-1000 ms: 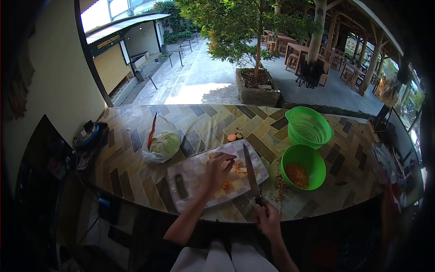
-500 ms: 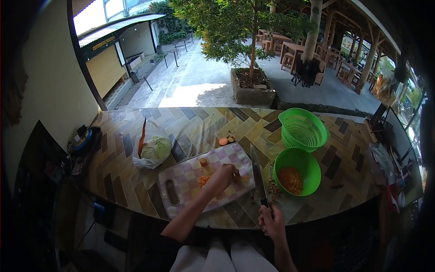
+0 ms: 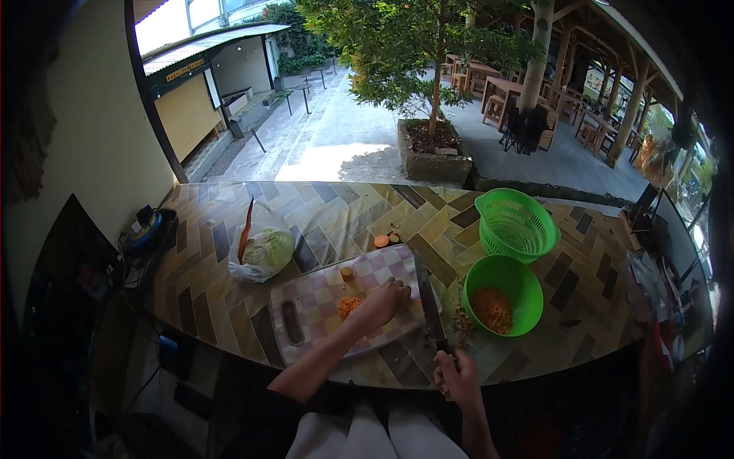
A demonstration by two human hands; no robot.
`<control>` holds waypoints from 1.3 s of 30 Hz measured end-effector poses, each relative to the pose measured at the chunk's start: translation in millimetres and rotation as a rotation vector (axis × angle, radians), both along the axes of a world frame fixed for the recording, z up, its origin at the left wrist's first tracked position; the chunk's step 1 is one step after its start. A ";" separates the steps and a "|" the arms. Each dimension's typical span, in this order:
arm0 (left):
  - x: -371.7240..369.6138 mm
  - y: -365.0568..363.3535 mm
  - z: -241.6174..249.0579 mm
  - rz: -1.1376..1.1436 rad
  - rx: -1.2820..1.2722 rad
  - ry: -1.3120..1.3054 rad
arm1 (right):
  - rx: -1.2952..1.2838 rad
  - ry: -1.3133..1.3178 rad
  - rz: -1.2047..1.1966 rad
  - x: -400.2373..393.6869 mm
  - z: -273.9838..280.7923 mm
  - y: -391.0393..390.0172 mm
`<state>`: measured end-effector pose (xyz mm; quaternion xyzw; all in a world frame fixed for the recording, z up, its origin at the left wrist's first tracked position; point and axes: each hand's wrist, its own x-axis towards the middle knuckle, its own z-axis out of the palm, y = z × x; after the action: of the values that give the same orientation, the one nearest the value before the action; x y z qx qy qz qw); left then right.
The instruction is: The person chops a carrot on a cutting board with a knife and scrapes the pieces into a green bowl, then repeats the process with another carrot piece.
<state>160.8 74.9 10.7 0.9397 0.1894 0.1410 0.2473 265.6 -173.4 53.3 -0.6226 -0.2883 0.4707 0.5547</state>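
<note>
My right hand grips the black handle of a kitchen knife, its blade pointing away from me over the right edge of the pink-and-white checkered cutting board. Over the right part of the board, my left hand is closed with the fingers pointing down; whatever they pinch is hidden. Finely chopped carrot lies beside my left wrist. A short carrot chunk stands farther back on the board. To the right, a green bowl contains more chopped carrot.
A green colander stands behind the bowl. At the left, a plastic bag holds cabbage, with a long reddish-orange strip upright beside it. Carrot ends lie behind the board, and scraps sit near the bowl.
The view has shifted slightly, moving the scene a little to the right. The knife tip has swung slightly left, toward the board. My left hand stays closed over the board.
</note>
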 end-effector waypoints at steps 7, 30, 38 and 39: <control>-32.4 -8.4 18.2 0.154 0.084 -0.266 | -0.014 0.017 -0.001 -2.8 -1.8 0.1; -173.2 -60.5 5.0 0.607 -0.124 -0.380 | -0.128 -0.539 0.373 -90.9 -14.8 23.2; -176.5 -59.6 10.2 0.547 -0.170 -0.386 | -0.118 -0.546 0.337 -97.1 -20.3 20.9; -176.4 -58.4 10.2 0.538 -0.175 -0.381 | -0.123 -0.543 0.339 -97.6 -17.6 20.8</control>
<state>-15.6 16.6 20.9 0.7881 0.3924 0.3575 0.3116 168.1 -152.6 35.7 -0.7009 -0.4964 0.3895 0.3327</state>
